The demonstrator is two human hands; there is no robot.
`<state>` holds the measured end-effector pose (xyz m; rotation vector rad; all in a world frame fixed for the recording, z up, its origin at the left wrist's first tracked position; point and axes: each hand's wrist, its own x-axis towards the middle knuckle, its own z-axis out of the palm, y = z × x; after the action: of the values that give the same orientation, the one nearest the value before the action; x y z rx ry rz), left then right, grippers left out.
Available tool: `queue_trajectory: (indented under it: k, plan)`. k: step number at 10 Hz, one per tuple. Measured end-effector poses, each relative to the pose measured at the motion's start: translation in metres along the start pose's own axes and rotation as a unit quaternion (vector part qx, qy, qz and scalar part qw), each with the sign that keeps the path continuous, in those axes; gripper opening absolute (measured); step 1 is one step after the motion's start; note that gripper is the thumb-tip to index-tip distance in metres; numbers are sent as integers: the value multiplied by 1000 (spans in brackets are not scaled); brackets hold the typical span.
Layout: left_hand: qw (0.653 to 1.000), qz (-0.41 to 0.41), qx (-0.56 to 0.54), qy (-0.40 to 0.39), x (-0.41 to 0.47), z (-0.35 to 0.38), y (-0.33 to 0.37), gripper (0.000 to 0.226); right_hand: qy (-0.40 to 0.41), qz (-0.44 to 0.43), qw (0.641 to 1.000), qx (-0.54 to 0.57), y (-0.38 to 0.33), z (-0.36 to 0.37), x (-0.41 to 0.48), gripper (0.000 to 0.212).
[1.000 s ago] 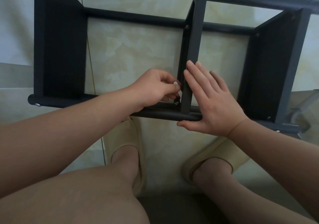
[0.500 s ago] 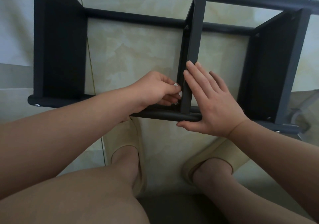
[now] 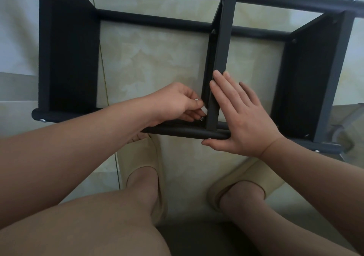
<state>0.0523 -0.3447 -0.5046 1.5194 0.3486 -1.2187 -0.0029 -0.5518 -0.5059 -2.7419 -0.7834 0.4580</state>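
**A:** Where is the screw (image 3: 201,119) they're working on?

**B:** Low on the centre bar (image 3: 224,38), right where it meets the near rail (image 3: 187,132) of the dark frame (image 3: 69,58). The frame lies on its side on the tiled floor (image 3: 157,58).

**A:** And the hands?

**B:** The left hand (image 3: 175,102) has its thumb and fingers curled in and pinched on that screw, as far as I can see. There's something pale at the fingertips, a nail or a small part, I can't tell which. The right hand (image 3: 242,121) lies flat against the centre bar's right face, fingers straight and close together, with the thumb tucked under the near rail to steady the joint.

**A:** How far along is it, do you think?

**B:** Well on, I'd say. Both side panels and all the rails are joined, and there's a screw head at the bar's far end (image 3: 213,31) and another at the rail's left tip (image 3: 43,120). This near joint looks like what's left, and I can't tell whether the screw is seated. It's probably finger-turning now and final tightening after.

**A:** Anything else around?

**B:** Only the person's feet in pale slippers (image 3: 141,157), just this side of the near rail
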Motion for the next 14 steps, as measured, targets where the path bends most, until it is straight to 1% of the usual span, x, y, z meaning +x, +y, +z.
queue_trajectory:
  k: [4, 9, 12, 13, 14]
  plan:
    - [997, 26, 76, -12, -1, -5, -2, 17, 2, -1, 1000, 1, 0, 0, 0, 116]
    - [982, 31, 169, -74, -1, -17, -9, 13, -5, -1, 1000, -1, 0, 0, 0, 116]
    - [956, 42, 277, -87, 2, -17, -12, 16, -4, -1, 1000, -1, 0, 0, 0, 116]
    - [951, 38, 291, -100, 2, -17, -10, 17, -7, -2, 1000, -2, 0, 0, 0, 116]
    - [947, 34, 303, -101, 2, -16, -6, 13, -6, -4, 1000, 2, 1, 0, -1, 116]
